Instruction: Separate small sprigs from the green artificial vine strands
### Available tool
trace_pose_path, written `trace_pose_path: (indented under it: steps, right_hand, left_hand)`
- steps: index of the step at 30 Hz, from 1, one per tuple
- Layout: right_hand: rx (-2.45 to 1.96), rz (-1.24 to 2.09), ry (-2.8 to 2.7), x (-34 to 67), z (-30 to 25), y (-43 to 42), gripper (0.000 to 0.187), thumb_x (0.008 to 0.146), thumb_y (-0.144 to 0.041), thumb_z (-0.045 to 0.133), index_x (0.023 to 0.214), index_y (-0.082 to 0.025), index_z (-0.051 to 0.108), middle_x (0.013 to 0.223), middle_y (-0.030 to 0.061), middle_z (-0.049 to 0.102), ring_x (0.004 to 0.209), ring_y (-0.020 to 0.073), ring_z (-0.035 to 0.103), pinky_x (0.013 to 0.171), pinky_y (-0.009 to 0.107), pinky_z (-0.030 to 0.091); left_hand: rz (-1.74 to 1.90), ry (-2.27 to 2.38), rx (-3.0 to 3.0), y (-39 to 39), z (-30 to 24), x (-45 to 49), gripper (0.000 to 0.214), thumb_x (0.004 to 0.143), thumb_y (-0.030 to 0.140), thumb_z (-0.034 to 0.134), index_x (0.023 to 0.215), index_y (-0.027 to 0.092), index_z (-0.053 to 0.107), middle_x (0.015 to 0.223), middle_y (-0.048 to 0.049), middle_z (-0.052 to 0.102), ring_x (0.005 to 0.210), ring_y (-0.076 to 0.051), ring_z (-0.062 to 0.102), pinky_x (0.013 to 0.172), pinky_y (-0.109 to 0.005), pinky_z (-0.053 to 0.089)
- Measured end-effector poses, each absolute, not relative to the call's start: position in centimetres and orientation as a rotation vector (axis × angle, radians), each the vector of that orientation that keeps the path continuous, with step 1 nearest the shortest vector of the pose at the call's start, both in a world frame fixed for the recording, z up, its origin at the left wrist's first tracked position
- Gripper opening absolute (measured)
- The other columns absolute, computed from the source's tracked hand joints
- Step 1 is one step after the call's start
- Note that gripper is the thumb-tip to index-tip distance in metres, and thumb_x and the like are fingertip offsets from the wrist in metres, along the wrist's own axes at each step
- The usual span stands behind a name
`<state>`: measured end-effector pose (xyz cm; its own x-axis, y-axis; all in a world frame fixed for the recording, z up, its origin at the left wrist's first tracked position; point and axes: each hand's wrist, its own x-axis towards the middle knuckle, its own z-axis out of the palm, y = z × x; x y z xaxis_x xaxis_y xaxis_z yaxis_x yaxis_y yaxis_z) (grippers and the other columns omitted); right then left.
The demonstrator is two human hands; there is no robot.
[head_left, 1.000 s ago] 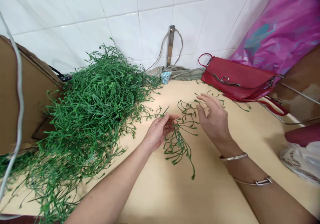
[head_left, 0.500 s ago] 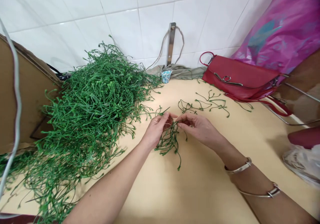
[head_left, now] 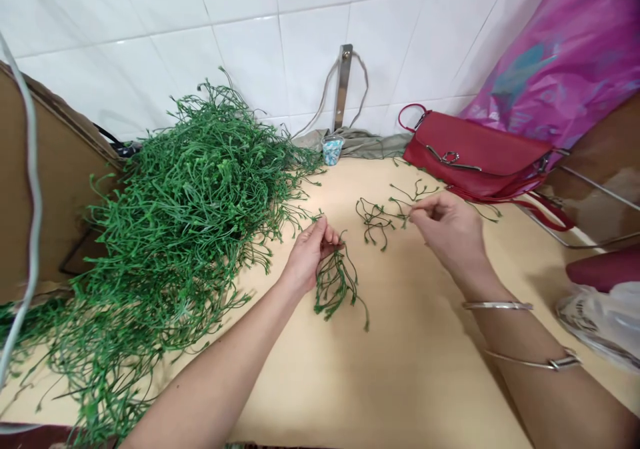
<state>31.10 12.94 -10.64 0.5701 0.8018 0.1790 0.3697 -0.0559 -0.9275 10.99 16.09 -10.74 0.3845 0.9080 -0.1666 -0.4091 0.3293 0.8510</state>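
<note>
Thin green sprigs that look like plastic foliage hang in a small bunch (head_left: 337, 282) from my left hand (head_left: 311, 252), whose thumb and fingers are closed on their upper ends. To the right, my right hand (head_left: 450, 229) is pinched at the end of a loose green sprig (head_left: 400, 202) on the table. Part of that sprig is hidden behind the fingers. Between the hands, slightly farther back, lies a small tangle of sprigs (head_left: 374, 222).
A large heap of green sprigs (head_left: 200, 189) covers the table's left side, beside a cardboard box (head_left: 45, 189). Against the tiled wall stand a small blue-and-white cup (head_left: 332, 150) and a metal bracket (head_left: 343, 89). A red handbag (head_left: 480, 152) and a purple plastic bag (head_left: 565, 55) are at right.
My right hand has left the bunch and moved right and back to the loose sprigs. The left hand stays with the bunch, shifted slightly left. The small tangle between them looks larger.
</note>
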Motion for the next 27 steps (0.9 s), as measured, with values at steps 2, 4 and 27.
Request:
trace_pose_path:
  steps: [2, 4, 27]
  right_hand:
    - [-1.607, 0.370, -1.022, 31.4, -10.4, 12.9, 0.036, 0.075, -0.035, 0.058, 0.102, -0.011, 0.065, 0.105, 0.0097, 0.063, 0.091, 0.0135, 0.059, 0.084, 0.028, 0.048]
    - [-1.541, 0.276, -1.138, 30.6, -10.3, 12.7, 0.043, 0.079, -0.038, 0.059, 0.113, -0.013, 0.068, 0.127, 0.0090, 0.058, 0.122, 0.0180, 0.054, 0.109, 0.033, 0.042]
    - [-1.287, 1.279, -1.212, 27.2, -10.7, 12.2, 0.067, 0.066, -0.066, 0.068, 0.093, -0.007, 0.052, 0.081, 0.0042, 0.048, 0.074, 0.0026, 0.043, 0.068, 0.015, 0.038]
  left_hand:
    - [0.970, 0.728, 0.808, 16.2, -11.0, 10.8, 0.064, 0.058, 0.068, 0.086, 0.069, 0.013, 0.055, 0.075, -0.0019, 0.060, 0.079, -0.014, 0.064, 0.081, -0.026, 0.053]
    - [0.962, 0.736, 0.801, 16.1, -11.2, 10.8, 0.065, 0.057, 0.070, 0.085, 0.075, 0.012, 0.063, 0.086, -0.0047, 0.066, 0.085, -0.016, 0.066, 0.085, -0.028, 0.054]
    - [0.827, 0.672, 1.039, 16.4, -11.2, 11.0, 0.055, 0.064, 0.053, 0.088, 0.083, 0.012, 0.058, 0.079, 0.0005, 0.057, 0.073, -0.008, 0.053, 0.071, -0.021, 0.044]
